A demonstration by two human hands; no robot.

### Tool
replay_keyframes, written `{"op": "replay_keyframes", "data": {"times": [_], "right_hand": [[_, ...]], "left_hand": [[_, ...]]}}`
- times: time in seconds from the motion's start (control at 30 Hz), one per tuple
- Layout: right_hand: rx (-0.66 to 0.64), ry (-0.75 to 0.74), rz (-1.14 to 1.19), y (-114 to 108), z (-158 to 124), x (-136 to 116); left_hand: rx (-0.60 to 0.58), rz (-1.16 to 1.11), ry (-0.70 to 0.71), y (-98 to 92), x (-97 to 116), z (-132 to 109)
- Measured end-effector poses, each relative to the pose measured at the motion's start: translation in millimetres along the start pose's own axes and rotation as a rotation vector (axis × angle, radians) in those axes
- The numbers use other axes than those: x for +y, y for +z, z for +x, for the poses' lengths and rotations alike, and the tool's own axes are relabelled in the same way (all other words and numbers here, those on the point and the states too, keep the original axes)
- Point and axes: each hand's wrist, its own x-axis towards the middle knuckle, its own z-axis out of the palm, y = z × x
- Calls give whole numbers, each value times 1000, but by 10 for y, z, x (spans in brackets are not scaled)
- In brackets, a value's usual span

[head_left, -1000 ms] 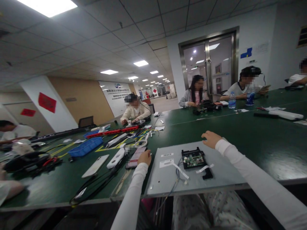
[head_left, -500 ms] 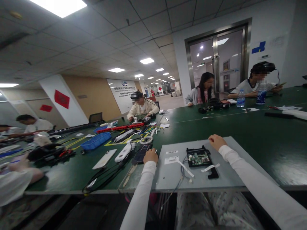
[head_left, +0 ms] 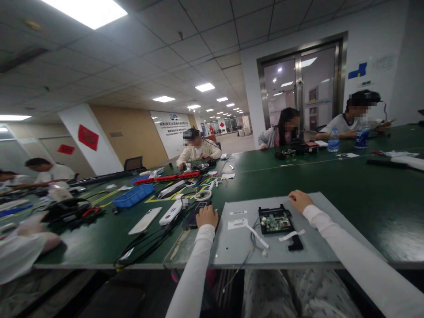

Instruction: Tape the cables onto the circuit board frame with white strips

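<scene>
In the head view a flat grey panel [head_left: 318,243] lies on the green table in front of me. On it sits a black frame with a green circuit board [head_left: 274,224], with thin grey wires [head_left: 252,243] and white strips [head_left: 257,234] beside it. My left hand [head_left: 207,216] rests at the panel's left edge, next to a dark flat device [head_left: 194,217], fingers curled. My right hand [head_left: 300,201] is closed on the panel's far right part, behind the board and apart from it. What either hand holds, if anything, is hidden.
To the left lie a white phone [head_left: 145,221], a white device [head_left: 171,213] with black cables, and a blue tray [head_left: 134,196]. Farther back are red strips [head_left: 168,177] and a tape roll [head_left: 203,195]. Several people sit around the table. Two bottles [head_left: 333,140] stand at the right.
The whole view has shifted slightly downward in the picture. Both hands stay at their places by the panel, and the board has not moved on it.
</scene>
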Motion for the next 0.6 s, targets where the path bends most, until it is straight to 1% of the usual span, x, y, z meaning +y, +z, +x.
{"op": "replay_keyframes", "data": {"times": [0.1, 0.2, 0.43, 0.5, 0.6], "right_hand": [[-2, -13, 3, 17, 6, 16], [-8, -21, 12, 43, 16, 34], [23, -44, 25, 104, 29, 65], [19, -40, 28, 105, 32, 61], [18, -34, 26, 100, 35, 54]], "left_hand": [[56, 11, -27, -24, -6, 2], [42, 19, -43, -22, -37, 27], [-10, 37, -66, 18, -98, 100], [21, 45, -45, 6, -85, 91], [77, 27, 66, -18, -42, 57]]}}
